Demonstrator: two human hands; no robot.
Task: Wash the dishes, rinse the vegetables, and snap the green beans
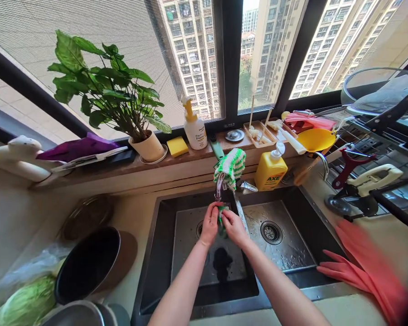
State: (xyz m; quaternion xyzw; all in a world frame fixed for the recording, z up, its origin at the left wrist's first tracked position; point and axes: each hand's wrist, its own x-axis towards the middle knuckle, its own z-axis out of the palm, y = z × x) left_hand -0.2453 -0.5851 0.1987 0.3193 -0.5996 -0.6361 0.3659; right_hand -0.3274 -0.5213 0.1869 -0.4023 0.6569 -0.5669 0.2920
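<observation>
Both my hands meet over the left sink basin, just below the mouth of the faucet. My left hand pinches a small green and white piece, which looks like cloth and is mostly covered by my fingers. From the other side, my right hand grips the same piece with fingers closed. A green and white striped cloth is draped over the faucet, above my hands. A dark reflection or shadow lies on the basin floor.
A right basin with a drain adjoins. Behind stand a yellow detergent bottle, a white pump bottle, a yellow sponge and a potted plant. Pink gloves lie right; a dark pot and cabbage sit left.
</observation>
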